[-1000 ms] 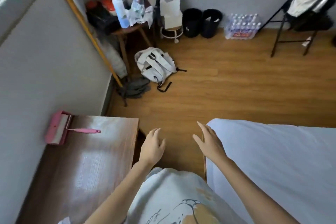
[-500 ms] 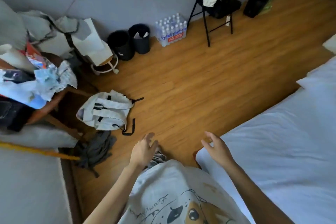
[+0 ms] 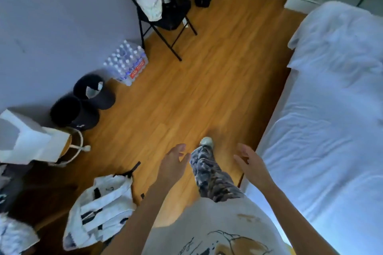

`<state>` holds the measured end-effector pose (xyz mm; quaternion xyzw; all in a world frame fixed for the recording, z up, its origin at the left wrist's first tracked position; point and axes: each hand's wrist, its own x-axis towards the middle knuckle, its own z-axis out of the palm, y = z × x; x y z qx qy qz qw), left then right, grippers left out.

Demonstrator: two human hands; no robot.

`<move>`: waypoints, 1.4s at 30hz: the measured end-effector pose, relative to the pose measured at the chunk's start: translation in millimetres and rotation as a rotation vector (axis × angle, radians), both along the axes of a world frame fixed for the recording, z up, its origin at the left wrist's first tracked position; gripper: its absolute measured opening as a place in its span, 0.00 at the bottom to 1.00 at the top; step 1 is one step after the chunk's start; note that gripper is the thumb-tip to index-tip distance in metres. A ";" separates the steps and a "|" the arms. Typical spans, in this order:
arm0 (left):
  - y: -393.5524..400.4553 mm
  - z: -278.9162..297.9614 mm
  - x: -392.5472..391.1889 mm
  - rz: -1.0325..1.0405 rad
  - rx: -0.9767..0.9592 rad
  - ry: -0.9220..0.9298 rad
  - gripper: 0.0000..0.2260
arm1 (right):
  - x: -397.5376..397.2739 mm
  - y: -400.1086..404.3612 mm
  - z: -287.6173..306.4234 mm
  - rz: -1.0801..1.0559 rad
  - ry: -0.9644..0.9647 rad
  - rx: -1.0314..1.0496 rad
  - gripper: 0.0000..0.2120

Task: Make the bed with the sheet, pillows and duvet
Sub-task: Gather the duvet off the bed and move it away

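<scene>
Beside the bed (image 3: 323, 151), backpack (image 3: 101, 211) and chair (image 3: 165, 16) on the floor.

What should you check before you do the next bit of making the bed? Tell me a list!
1. Both hands free: ok. The left hand and right hand hold nothing, fingers relaxed.
2. Sheet on the mattress: ok. The white sheet covers the part in view, though it is wrinkled.
3. Duvet ready: cannot tell. A rumpled white heap lies at the far end of the bed; duvet or pillow is unclear.
4. Pillows in place: cannot tell. None is plainly visible.
5. Floor beside the bed free to walk: ok. The backpack, water bottle pack and folding chair sit away from the bed's edge.
</scene>
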<state>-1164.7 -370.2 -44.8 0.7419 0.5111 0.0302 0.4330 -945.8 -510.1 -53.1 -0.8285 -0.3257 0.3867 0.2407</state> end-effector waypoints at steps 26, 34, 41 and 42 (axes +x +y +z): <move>423.5 -3.6 603.0 -0.577 -0.124 -0.036 0.16 | 436.0 300.1 -5.3 -0.757 0.001 0.029 0.22; 506.4 5.2 849.6 -1.073 -0.053 0.045 0.16 | 590.8 383.6 10.1 -1.156 -0.006 0.012 0.19; 488.4 12.3 1016.7 -1.444 0.056 0.061 0.17 | 684.0 402.1 -6.9 -1.405 0.098 -0.009 0.21; 481.3 9.8 1038.8 -1.494 0.065 0.067 0.17 | 697.5 401.7 -13.0 -1.448 0.116 0.002 0.21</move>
